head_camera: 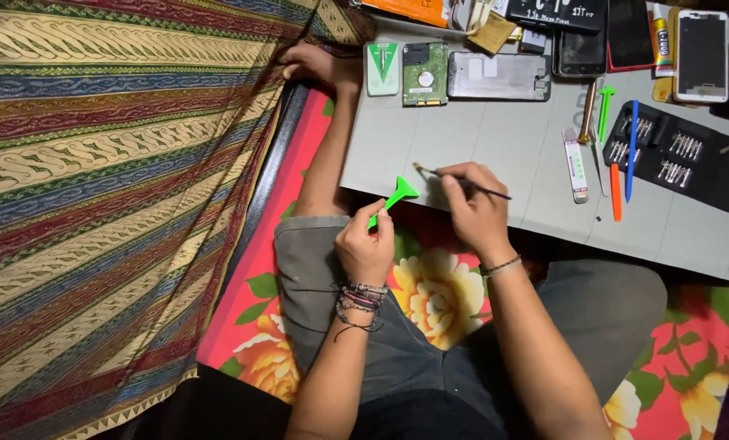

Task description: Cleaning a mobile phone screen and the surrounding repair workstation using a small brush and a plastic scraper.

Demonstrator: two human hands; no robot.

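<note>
The left hand grips the green pry tool by its handle, its flat blade lifted just at the near edge of the grey mat. Beside it the right hand pinches a thin brush, bristles close to the blade; brushing looks underway. Farther up the mat lie a hard drive, phones and a screwdriver kit, untouched.

The one camera sits on my head and looks almost straight down over my lap, close enough that my forearms come in from the bottom edge. My left hand and right hand sit near frame centre. The grey work surface fills the upper right; a striped cloth covers the left half.
</note>
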